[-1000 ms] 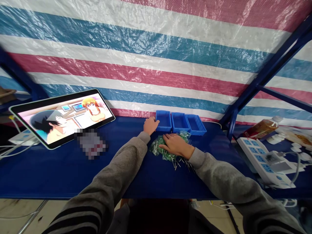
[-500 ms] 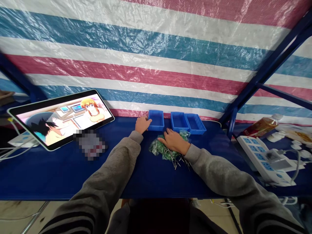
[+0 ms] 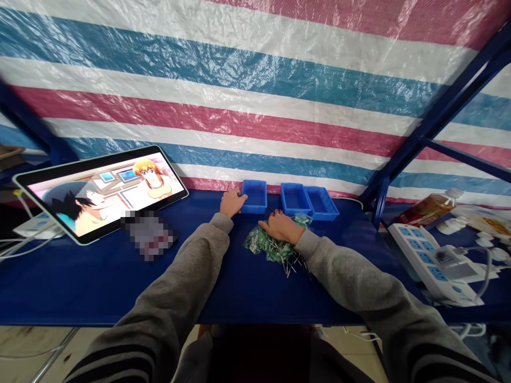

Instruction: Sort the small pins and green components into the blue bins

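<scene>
At the left rim of a blue plastic bin [image 3: 254, 198], my left hand [image 3: 232, 202] grips the edge with its thumb toward the rim. My right hand [image 3: 282, 226] lies low over a heap of green plastic bags [image 3: 259, 240] and thin metal rods [image 3: 288, 266]. Its fingers are bent and close together, and a thin dark piece shows at their tips. The palm hides part of the heap. Two more blue bins, a middle one [image 3: 295, 198] and a right one [image 3: 321, 203], stand side by side beyond the right hand.
A tablet [image 3: 104, 194] playing a cartoon leans at the left, with a blurred-out item [image 3: 149, 235] before it. To the right lie a white power strip [image 3: 435, 266] with plugs and a bottle [image 3: 429, 207]. Striped sheeting [image 3: 239, 122] hangs behind the blue table [image 3: 247, 298].
My right hand has shifted slightly left over the heap, and a thin dark piece now shows at its fingertips. My left hand and its bin have edged left, away from the other bins.
</scene>
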Demonstrator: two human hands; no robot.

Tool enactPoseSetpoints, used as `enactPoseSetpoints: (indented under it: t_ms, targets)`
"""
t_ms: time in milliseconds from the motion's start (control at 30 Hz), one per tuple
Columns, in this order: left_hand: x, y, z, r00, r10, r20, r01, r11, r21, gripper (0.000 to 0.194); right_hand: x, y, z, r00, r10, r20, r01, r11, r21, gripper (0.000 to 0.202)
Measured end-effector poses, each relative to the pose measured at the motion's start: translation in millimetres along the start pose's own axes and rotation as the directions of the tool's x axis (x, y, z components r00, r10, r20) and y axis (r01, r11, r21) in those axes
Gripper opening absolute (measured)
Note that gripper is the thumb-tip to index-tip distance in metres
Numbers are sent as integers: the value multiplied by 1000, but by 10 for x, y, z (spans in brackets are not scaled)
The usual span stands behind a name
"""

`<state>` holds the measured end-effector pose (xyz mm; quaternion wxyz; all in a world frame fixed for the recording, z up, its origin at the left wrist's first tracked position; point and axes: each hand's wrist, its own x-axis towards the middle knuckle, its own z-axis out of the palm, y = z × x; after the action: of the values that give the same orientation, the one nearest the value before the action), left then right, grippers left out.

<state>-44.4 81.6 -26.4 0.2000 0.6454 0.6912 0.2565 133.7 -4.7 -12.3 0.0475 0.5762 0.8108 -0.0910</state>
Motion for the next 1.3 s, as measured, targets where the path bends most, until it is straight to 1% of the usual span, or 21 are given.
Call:
enactPoseSetpoints:
  t_ms: [167, 333, 433, 533, 600, 700, 800, 900, 1000, 1133, 1300]
  targets:
    - [9, -6, -1, 1000, -24, 13, 24, 1000, -6, 23, -67, 12, 3, 999, -40, -22, 39, 998, -45, 79]
    - [-11, 15, -21, 999, -32, 17, 32, 999, -7, 22, -193, -25, -83, 997, -76, 8, 76, 995, -67, 73]
    - [-20, 26, -27, 1000, -25, 2, 25, 1000, -17, 20, -191, -28, -102, 997, -56, -55, 52, 996, -75, 62]
    - [-25, 25, -26, 1000, -25, -4, 25, 1000, -19, 20, -106, -3, -51, 990, -22, -138, 12, 997, -73, 52]
    - [-27, 21, -26, 1000, -29, 2, 29, 999, -19, 21, -31, 24, 6, 990, -45, -130, 37, 997, -63, 54]
    - [-34, 24, -30, 1000, -24, 13, 24, 999, -22, 22, 49, 56, 74, 994, -82, -75, 78, 996, -52, 59]
    - [-44, 37, -22, 1000, -9, 10, 9, 1000, -22, 22, 50, 58, 78, 996, -76, -39, 74, 996, -39, 64]
    - [-59, 61, 19, 1000, 11, 21, -11, 1000, -22, 23, -21, 45, 26, 998, -66, -4, 65, 997, -29, 72]
    - [-74, 104, 86, 999, 24, 41, -23, 999, -23, 24, -121, 37, -32, 996, -89, 10, 89, 995, -35, 78]
    - [-86, 187, 174, 999, 41, 36, -41, 999, 7, 22, -241, 32, -66, 994, -107, 5, 107, 994, -35, 75]
    - [-121, 281, 247, 998, 59, 14, -60, 997, 42, 21, -342, 16, -42, 992, -124, -27, 123, 991, -45, 72]
